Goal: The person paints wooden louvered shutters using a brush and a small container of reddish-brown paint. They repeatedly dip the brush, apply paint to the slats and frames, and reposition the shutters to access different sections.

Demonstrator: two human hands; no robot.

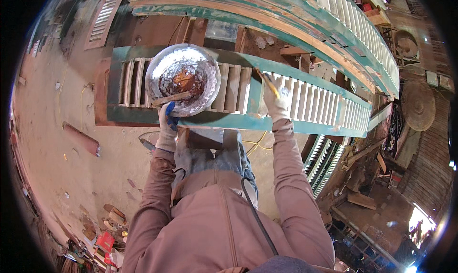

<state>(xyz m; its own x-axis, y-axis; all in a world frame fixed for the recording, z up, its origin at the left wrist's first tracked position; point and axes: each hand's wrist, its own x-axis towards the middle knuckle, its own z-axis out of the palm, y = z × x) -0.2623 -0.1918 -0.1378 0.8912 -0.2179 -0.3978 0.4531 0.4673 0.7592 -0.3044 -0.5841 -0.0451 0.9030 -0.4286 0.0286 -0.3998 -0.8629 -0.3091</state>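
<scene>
A shiny round metal bowl (159, 72) with reddish-brown contents is over the left end of a green-framed louvred shutter (191, 118). Across its near side lies a flat wooden stick (175, 98). My left hand (168, 125), in a white glove with blue fingers, is closed at the bowl's near rim, close to the stick. The fingers under the rim are hidden. My right hand (279, 101), also gloved, grips a slim tool with a yellow handle (272, 86). The tool's dark end reaches the shutter's middle rail; its exact kind is unclear.
More green shutters (267, 22) are stacked beyond, with others (327, 163) at the right. A reddish-brown cylinder (82, 139) lies on the floor at left. A yellow cord (257, 144) runs near my legs. Scrap wood (361, 200) is at lower right.
</scene>
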